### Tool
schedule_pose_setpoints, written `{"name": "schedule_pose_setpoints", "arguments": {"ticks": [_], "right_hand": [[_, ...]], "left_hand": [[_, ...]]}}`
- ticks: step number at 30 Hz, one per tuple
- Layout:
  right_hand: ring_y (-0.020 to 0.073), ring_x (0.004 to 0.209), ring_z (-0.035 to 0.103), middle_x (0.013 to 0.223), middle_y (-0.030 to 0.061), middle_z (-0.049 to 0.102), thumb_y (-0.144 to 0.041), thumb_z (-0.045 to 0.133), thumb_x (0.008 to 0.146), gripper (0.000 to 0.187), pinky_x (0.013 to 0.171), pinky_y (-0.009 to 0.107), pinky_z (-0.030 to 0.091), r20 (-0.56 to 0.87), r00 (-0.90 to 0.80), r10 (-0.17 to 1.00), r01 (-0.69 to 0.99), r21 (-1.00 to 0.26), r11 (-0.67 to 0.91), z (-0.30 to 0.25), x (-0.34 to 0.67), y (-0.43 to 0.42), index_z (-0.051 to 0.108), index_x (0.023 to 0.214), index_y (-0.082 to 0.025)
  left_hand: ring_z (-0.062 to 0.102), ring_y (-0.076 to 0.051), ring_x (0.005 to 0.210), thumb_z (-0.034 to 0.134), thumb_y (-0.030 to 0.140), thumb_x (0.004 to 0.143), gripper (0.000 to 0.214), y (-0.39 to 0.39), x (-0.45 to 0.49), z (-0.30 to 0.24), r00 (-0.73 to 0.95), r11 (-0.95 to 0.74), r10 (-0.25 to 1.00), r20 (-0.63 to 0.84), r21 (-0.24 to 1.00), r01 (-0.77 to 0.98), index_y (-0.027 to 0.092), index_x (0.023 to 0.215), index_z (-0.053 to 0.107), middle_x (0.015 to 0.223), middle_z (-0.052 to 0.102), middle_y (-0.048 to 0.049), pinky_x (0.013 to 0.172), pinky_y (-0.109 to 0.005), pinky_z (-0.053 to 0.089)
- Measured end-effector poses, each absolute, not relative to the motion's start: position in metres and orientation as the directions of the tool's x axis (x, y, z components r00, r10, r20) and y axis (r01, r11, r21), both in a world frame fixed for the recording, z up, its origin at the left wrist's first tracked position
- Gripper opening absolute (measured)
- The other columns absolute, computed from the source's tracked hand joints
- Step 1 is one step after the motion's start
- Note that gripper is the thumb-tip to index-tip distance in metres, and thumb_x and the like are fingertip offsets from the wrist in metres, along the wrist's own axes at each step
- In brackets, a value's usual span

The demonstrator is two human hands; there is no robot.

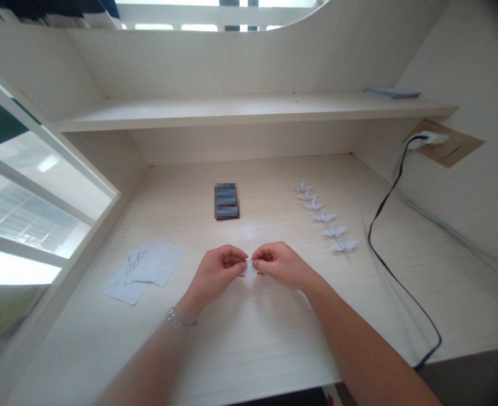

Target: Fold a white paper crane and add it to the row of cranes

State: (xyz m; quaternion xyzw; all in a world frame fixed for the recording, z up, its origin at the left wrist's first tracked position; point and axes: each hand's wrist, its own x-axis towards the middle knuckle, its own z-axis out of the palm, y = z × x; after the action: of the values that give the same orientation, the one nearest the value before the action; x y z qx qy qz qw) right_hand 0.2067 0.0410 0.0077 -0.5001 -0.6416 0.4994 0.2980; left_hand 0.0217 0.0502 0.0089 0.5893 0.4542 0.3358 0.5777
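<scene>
Paper (164,262) left of the hands (217,273) bears unreadable writing.

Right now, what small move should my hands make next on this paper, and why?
Perhaps hold steady with the left hand and gently press a crease with the right hand: both pinch the small white paper, and folded paper shapes lie nearby.
</scene>
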Motion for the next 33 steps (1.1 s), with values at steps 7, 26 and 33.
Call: {"name": "schedule_pose_setpoints", "arguments": {"ticks": [7, 26, 33], "right_hand": [[0.0142, 0.064, 0.060, 0.076, 0.0039, 0.066, -0.015, 0.054, 0.071, 0.021, 0.060, 0.027, 0.046, -0.076, -0.228, 0.971, 0.135, -0.990, -0.045, 0.000, 0.203, 0.046, 0.066, 0.088, -0.015], [0.0155, 0.070, 0.062, 0.077, 0.0025, 0.066, -0.020, 0.071, 0.062, 0.050, 0.067, 0.030, 0.049, -0.113, -0.082, 0.990, -0.235, -0.963, -0.130, 0.000, 0.182, 0.043, 0.050, 0.107, -0.018], [0.0151, 0.066, 0.061, 0.071, 0.0010, 0.064, -0.018, 0.066, 0.065, 0.047, 0.063, 0.029, 0.048, -0.095, -0.111, 0.989, -0.135, -0.985, -0.110, 0.001, 0.189, 0.043, 0.049, 0.109, -0.017]], "left_hand": [[0.064, -0.015, 0.067, 0.062, 0.008, 0.065, 0.014, 0.053, 0.019, 0.014, 0.291, 0.200, 0.933, -0.213, 0.977, 0.075, 0.013, 0.079, 0.063, 0.074, 0.069, -0.0050, 0.064, -0.026, 0.052], [0.064, -0.014, 0.071, 0.074, 0.023, 0.062, 0.029, 0.050, 0.027, 0.008, 0.137, 0.228, 0.970, -0.201, 0.945, -0.233, 0.013, 0.087, 0.062, 0.074, 0.067, -0.0025, 0.075, -0.031, 0.053], [0.061, -0.014, 0.071, 0.068, 0.027, 0.070, 0.022, 0.049, 0.028, 0.010, 0.275, 0.235, 0.940, -0.201, 0.967, -0.095, 0.012, 0.085, 0.066, 0.080, 0.068, -0.0059, 0.068, -0.027, 0.051]]}}
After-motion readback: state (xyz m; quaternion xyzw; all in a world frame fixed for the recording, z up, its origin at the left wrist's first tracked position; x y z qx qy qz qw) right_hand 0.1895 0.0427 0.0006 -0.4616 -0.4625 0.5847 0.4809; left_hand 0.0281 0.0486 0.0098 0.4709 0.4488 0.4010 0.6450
